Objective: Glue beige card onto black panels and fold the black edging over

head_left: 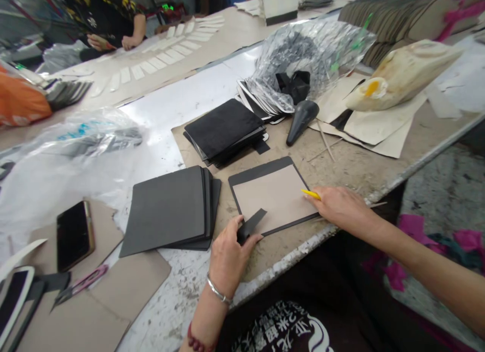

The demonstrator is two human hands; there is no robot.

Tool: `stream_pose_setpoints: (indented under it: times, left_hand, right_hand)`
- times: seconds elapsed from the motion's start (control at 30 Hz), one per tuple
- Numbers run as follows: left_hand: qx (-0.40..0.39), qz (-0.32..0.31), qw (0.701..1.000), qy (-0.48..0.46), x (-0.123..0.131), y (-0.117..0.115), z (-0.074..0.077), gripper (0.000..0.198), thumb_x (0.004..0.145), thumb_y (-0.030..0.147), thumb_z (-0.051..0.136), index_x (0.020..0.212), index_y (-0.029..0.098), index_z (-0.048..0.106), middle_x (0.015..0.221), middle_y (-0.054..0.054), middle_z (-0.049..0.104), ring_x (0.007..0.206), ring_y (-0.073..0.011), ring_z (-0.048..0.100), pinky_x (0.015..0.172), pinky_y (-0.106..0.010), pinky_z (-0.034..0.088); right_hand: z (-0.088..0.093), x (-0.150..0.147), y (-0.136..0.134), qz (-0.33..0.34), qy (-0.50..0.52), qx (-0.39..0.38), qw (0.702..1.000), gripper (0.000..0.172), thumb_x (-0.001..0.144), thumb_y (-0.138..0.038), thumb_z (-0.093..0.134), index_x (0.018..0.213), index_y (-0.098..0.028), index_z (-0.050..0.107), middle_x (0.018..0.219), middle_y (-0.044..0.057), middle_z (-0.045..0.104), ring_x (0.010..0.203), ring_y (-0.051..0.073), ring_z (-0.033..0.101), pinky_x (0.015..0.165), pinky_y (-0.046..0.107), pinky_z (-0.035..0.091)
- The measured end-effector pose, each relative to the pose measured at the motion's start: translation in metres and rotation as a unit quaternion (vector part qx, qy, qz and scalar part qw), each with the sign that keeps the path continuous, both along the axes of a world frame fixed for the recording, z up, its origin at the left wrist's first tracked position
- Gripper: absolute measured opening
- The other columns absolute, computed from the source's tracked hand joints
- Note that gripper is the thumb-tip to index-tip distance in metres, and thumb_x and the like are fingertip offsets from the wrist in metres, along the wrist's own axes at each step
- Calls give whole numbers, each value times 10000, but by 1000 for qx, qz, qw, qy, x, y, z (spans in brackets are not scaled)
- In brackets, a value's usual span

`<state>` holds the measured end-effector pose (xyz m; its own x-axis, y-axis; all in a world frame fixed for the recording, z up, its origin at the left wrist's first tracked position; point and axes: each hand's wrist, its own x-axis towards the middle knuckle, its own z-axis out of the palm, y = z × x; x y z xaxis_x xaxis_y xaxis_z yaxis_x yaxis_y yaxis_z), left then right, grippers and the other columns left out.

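My left hand [228,255] is closed in a pinch on a small dark strip [250,224] that sticks up over the near corner of a tan card with a black border [273,195]. My right hand [341,206] rests at that card's right edge, fingers closed round a thin yellow tool [311,194] whose tip points onto the card. A stack of dark grey sheets [170,210] lies just left of the card. Behind it sits a pile of black fabric-covered pieces [223,130].
A phone [74,235] and pink-handled snips [81,284] lie at the left on brown card. A black cone [301,120], a plastic bag of parts [306,59] and a shoe last [401,74] stand behind. Another person's hands [113,41] work far left. The table edge [379,193] runs right.
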<state>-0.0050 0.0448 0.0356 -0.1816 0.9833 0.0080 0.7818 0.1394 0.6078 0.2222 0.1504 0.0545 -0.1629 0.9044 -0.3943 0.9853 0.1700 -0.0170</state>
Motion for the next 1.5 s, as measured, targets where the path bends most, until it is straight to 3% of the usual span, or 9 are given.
stream_pose_setpoints:
  times: [0.3,0.63,0.9,1.5]
  left_hand:
    - [71,-31,997,32,-1,-6,-14,443,680,185,757,1083,147,575,1031,-116,683,937,-252,651,837,-394,553]
    - [112,-70,988,82,-7,-12,-28,382,774,197,651,1135,110,559,1044,-146,676,944,-258,651,810,-382,566]
    - [118,-74,987,86,-6,-11,-26,327,844,242,546,1144,113,553,1045,-147,672,945,-248,646,824,-380,550]
    - [123,-70,987,77,-5,-9,-25,319,834,261,576,1111,103,575,1010,-145,680,929,-247,645,818,-376,544]
  right_hand:
    - [-13,6,0,16,26,38,999,348,888,-398,364,920,-186,637,823,118,687,799,300,642,654,350,427]
    - [2,0,-3,0,33,13,999,335,918,-366,338,889,-174,611,791,118,676,798,269,648,628,318,413]
    - [5,-2,-6,2,31,19,999,317,910,-362,369,916,-173,624,812,122,675,813,268,646,647,321,427]
    - [2,-1,-5,25,22,42,999,366,904,-404,358,920,-165,634,818,139,675,818,286,639,642,327,414]
